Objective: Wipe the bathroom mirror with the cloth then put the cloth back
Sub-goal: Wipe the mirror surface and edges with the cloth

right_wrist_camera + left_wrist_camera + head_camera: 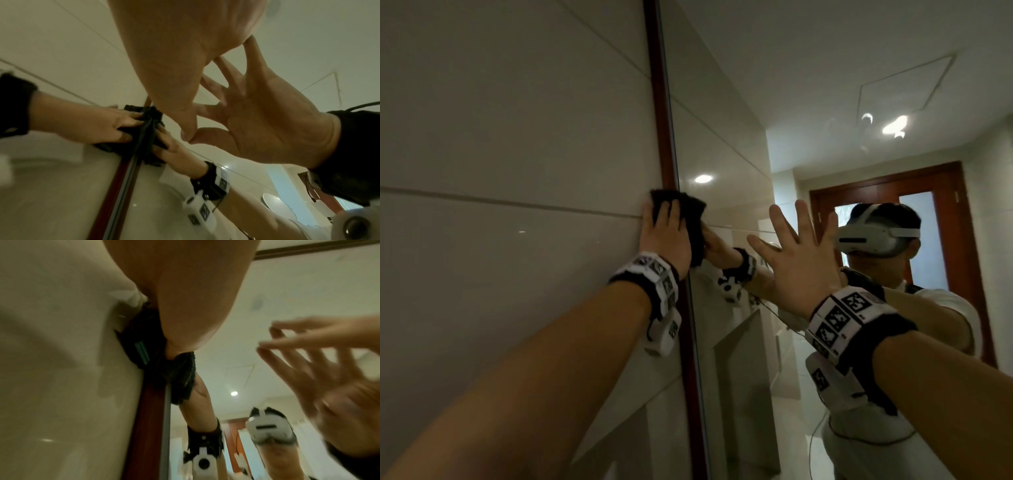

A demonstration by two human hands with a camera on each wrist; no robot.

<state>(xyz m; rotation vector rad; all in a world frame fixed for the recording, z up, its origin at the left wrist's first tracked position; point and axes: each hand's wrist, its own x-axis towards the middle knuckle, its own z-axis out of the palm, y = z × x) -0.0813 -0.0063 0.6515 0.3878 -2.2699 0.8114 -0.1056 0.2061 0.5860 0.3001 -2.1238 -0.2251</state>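
Note:
A black cloth (664, 196) (176, 369) (129, 108) lies bunched over the left edge of the mirror (756, 120), partly on its reddish-brown frame (661, 102). My left hand (666, 236) (92, 121) presses flat on the cloth, fingers fairly straight. My right hand (801, 260) (174, 48) is to the right of it, fingers spread wide, fingertips against the glass and meeting their own reflection. It holds nothing. The cloth's lower part is hidden under my left palm.
A glossy cream tiled wall (500, 137) runs to the left of the frame. The glass reflects a person with a white headset (873, 236), a wooden door (928, 192) and ceiling lights. Both wrists carry marker bands with cameras.

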